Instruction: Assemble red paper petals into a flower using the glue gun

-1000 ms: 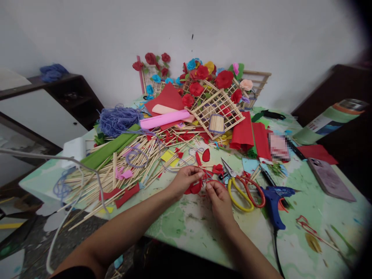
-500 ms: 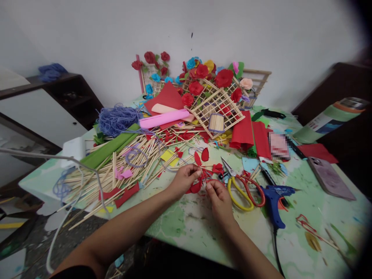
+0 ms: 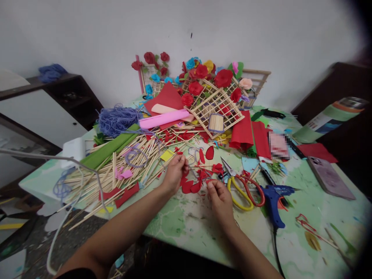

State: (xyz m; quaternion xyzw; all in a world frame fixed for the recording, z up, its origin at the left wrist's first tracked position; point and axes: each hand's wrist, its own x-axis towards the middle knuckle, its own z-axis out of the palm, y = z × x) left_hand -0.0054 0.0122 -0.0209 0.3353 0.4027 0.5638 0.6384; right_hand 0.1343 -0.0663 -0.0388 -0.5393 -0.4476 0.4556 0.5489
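Over the front of the table my left hand [image 3: 175, 174] is closed, fingertips pinched together. A thin, thread-like line seems to run from it toward my right hand; what it is I cannot make out. My right hand [image 3: 220, 198] is closed too, thumb against forefinger, with something thin and unclear at the tips. Between and just beyond the hands lie cut red paper petals [image 3: 187, 187], some loose, some bunched. A dark-edged red petal [image 3: 209, 152] lies farther back. Scissors [image 3: 240, 190] with one yellow and one red handle rest right beside my right hand.
A blue glue gun [image 3: 273, 201] with its cord lies at right, near a phone [image 3: 331, 177] and a bottle [image 3: 329, 120]. Bamboo sticks [image 3: 107, 180] and purple yarn [image 3: 119, 119] cover the left. Stick lattices [image 3: 216, 110] with paper flowers stand behind. A white cable [image 3: 69, 157] crosses at left.
My left hand has drawn away to the left from the red petals, widening the gap between the hands and uncovering more petals. My right hand has hardly moved.
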